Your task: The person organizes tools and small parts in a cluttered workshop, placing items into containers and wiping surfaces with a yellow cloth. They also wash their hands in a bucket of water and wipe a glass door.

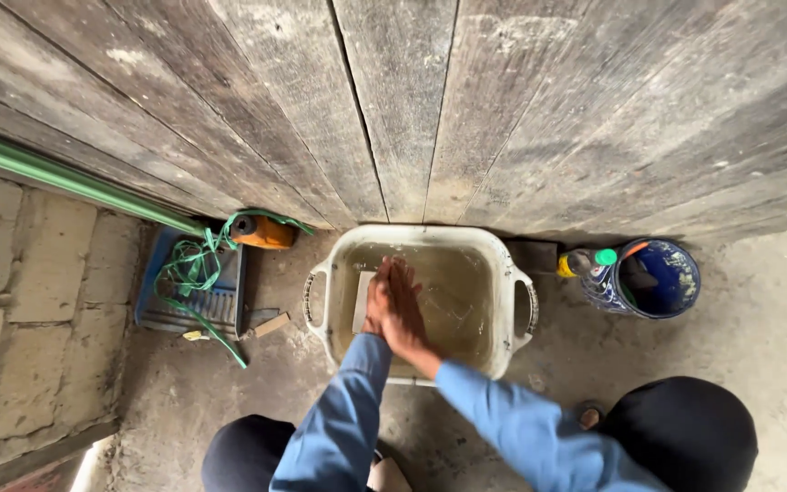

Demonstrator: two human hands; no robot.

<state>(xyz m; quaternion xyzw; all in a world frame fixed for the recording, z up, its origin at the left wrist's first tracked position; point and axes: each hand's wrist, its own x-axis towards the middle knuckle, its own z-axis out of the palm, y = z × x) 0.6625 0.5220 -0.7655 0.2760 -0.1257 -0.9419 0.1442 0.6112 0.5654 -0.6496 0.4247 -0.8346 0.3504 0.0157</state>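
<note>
A white plastic basin (503, 273) of murky water is set on the floor against a plank wall (466, 100). Above it, the left hand (378, 296) and right hand (404, 314) are pressed flat together, palms rubbing, nothing gripped, apparently for washing.

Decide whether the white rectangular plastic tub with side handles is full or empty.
Partly full. The white rectangular plastic tub holds murky water below its rim; the left hand and right hand press together above it.
</note>
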